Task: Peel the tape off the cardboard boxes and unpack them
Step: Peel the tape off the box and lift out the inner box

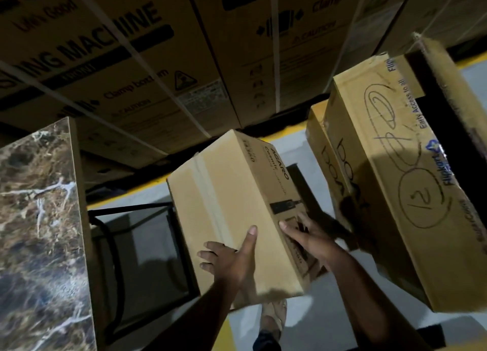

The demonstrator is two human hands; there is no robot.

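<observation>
A sealed brown cardboard box printed "AGARO" is held up in mid-air at the centre of the view. A strip of clear tape runs along its top seam. My left hand grips the box's near left corner, thumb laid on top and fingers curled round the side. My right hand holds the near right side, fingers spread over a printed label. The underside of the box is hidden.
A long Flipkart box with pen scribbles stands to the right, a "boAt" box behind it. Large washing-machine cartons fill the back. A marble-patterned tabletop lies left, a black metal frame below. A foot shows on the floor.
</observation>
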